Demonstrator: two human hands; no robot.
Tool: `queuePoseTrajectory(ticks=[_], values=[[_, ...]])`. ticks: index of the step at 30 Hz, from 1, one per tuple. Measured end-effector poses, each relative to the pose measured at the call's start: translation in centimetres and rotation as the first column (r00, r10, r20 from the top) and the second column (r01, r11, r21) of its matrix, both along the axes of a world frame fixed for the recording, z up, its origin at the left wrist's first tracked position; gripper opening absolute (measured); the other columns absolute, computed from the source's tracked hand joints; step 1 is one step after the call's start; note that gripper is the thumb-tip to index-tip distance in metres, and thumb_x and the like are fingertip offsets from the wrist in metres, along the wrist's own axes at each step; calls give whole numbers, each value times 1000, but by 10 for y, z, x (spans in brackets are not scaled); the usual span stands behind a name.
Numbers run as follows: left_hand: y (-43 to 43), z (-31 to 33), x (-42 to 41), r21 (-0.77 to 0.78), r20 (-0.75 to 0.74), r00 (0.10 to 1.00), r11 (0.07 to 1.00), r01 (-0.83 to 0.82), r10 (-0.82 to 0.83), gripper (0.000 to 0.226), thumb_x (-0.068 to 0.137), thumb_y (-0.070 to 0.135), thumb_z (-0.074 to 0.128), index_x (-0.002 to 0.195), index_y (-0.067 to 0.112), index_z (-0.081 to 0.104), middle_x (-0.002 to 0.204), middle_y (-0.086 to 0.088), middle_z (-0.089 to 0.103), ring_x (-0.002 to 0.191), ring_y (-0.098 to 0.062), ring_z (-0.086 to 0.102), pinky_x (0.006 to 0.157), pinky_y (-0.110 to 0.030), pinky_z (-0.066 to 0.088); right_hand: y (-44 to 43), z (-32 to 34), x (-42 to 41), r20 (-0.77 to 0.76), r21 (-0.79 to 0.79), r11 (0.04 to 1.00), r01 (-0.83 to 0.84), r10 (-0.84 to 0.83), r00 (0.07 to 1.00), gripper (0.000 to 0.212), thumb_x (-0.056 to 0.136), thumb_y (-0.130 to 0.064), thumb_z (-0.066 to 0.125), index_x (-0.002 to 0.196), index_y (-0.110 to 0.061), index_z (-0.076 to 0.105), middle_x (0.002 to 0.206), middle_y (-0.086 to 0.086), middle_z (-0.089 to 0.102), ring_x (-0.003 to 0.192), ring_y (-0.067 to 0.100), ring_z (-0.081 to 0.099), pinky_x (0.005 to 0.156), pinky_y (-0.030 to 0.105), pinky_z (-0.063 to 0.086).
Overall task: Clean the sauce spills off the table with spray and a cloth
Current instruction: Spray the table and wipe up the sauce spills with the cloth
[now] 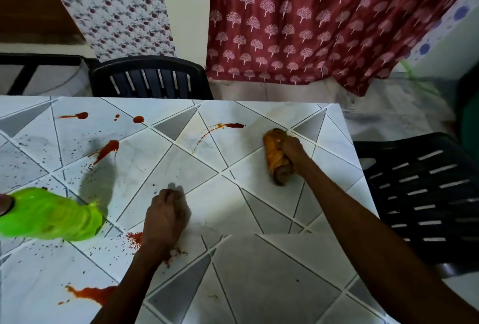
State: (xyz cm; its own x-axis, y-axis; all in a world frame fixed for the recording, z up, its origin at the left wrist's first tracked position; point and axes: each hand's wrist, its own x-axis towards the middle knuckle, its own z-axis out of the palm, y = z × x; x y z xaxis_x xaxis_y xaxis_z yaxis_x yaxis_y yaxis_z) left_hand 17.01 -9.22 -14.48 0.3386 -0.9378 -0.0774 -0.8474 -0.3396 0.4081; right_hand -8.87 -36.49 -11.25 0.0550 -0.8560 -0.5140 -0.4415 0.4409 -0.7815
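Near-edge sauce smear [90, 293] sitting on table [259, 285] | left hand [166, 216] resting fisted, holding nothing | right hand [291, 148] gripping rolled cloth [276, 160], axis running near-far | streak [233, 125] lying just left of cloth, right hand nearer | spray bottle [51, 216] sitting far left

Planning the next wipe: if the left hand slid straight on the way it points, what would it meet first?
Past bare white tiled table, the left hand would likely first meet the thin curved red sauce smear; the line is approximate.
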Motion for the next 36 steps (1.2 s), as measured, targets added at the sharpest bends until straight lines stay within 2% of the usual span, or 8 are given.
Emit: queuePoseTrajectory(ticks=[4, 7, 13, 18, 21, 25, 30, 36], values=[[11, -1, 16, 19, -5, 999, 998, -52, 52, 44, 89, 32, 51, 115, -2, 60, 98, -21, 63, 81, -37, 61, 74, -44, 55, 41, -5, 70, 87, 32, 940, -339, 335, 938, 22, 87, -24, 66, 107, -17, 70, 100, 3, 66, 93, 20, 62, 84, 36, 53], [23, -11, 38, 55, 60, 998, 998, -31, 27, 44, 91, 38, 48, 114, 3, 60, 100, -16, 64, 86, -33, 59, 77, -41, 52, 90, -7, 118, 114, 2, 883, -470, 467, 877, 22, 95, -11, 56, 112, -18, 68, 101, 4, 66, 93, 21, 64, 91, 41, 55], [46, -13, 65, 106, 29, 998, 993, -51, 49, 52, 86, 39, 45, 115, -1, 62, 108, -20, 63, 94, -38, 60, 85, -43, 54, 180, -23, 159, 87, -5, 715, -700, 697, 712, 38, 96, -27, 58, 134, -22, 61, 131, 5, 66, 120, 21, 61, 106, 38, 48], [51, -6, 64, 40, -148, 983, 994, -103, 108, 24, 91, 18, 54, 110, 5, 61, 109, -3, 59, 97, -20, 59, 89, -32, 50, 161, -4, 139, 113, -124, 780, -613, 625, 772, 27, 96, -11, 61, 121, -18, 69, 116, -2, 67, 108, 16, 61, 100, 31, 48], [56, -3, 65, -30, -283, 952, 992, -125, 112, 26, 95, 24, 49, 111, 6, 60, 104, 7, 58, 95, -3, 57, 89, -24, 49, 109, 5, 133, 213, -101, 882, -461, 472, 856, 25, 77, -22, 66, 98, -29, 76, 92, -9, 72, 87, 19, 67, 91, 41, 54], [62, -9, 66, 12, -305, 935, 982, -188, 182, 17, 101, 11, 44, 115, 13, 53, 93, 18, 51, 79, 17, 56, 79, -11, 49, 44, -8, 164, -116, -123, 884, -451, 438, 891, 43, 79, -37, 64, 120, -26, 69, 114, 6, 73, 107, 29, 68, 100, 51, 52], [73, -49, 89, 30, -278, 960, 999, -21, 28, 54, 88, 33, 36, 126, -1, 51, 116, -11, 60, 104, -27, 62, 92, -39, 53, 72, -14, 213, -353, -82, 749, -657, 595, 722, 43, 95, -38, 59, 133, -19, 62, 135, 8, 63, 128, 30, 56, 110, 41, 43], [81, -11, 75, -46, -212, 977, 999, -5, -5, 46, 77, 5, 71, 119, -10, 61, 124, -22, 61, 116, -35, 59, 105, -26, 39, 190, -3, 211, -261, -94, 598, -796, 757, 600, 41, 99, -27, 57, 137, -12, 59, 139, 11, 60, 128, 28, 57, 110, 40, 44]])
